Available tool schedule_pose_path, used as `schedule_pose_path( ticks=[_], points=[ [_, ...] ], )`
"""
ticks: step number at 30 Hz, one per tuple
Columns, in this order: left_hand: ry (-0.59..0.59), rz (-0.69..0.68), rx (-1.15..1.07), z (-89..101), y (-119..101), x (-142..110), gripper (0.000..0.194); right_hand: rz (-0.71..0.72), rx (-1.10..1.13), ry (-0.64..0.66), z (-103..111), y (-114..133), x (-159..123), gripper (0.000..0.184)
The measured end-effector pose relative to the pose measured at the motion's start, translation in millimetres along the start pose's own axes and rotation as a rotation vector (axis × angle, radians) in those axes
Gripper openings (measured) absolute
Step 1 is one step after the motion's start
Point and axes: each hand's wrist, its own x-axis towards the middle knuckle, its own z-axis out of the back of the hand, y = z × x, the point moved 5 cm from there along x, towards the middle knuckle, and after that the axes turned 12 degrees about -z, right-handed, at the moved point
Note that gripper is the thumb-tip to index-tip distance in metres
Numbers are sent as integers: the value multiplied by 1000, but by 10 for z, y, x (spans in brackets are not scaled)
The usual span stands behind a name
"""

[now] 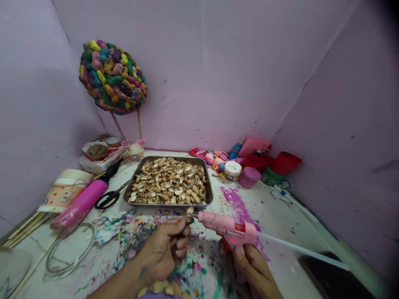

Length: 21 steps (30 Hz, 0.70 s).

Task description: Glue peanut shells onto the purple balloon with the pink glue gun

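My left hand [166, 247] pinches a peanut shell [190, 211] between thumb and fingers. In my right hand [251, 265] is a pink hot glue gun [226, 226], its nozzle pointing left and at the shell; whether the two touch I cannot tell. A clear glue stick [302, 250] sticks out of the gun's back, and a small red light glows on its side. Just beyond my hands lies a metal tray [168, 205] heaped with peanut shells [170, 180]. Below my left hand, more shells [163, 287] sit on a purple surface, mostly cut off by the frame.
A colourful shell-covered ball [114, 79] stands on sticks at the back left. Scissors [109, 199], a pink roll [81, 203], paper cups [67, 189] and a wire coil [70, 253] lie left. Paint jars [249, 177], red cups [285, 162] and a phone [335, 276] are on the right.
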Motion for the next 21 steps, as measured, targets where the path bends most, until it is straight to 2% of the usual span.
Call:
schedule_pose_path(
  ticks=[5, 12, 21],
  points=[
    [11, 3, -1, 21, 9, 15, 15, 6, 20, -10, -10, 20, 0, 43],
    [0, 1, 5, 28, 12, 13, 16, 41, 51, 23, -15, 23, 3, 38],
    [1, -8, 45, -10, 4, 6, 15, 32, 11, -40, -7, 61, -16, 42]
  ],
)
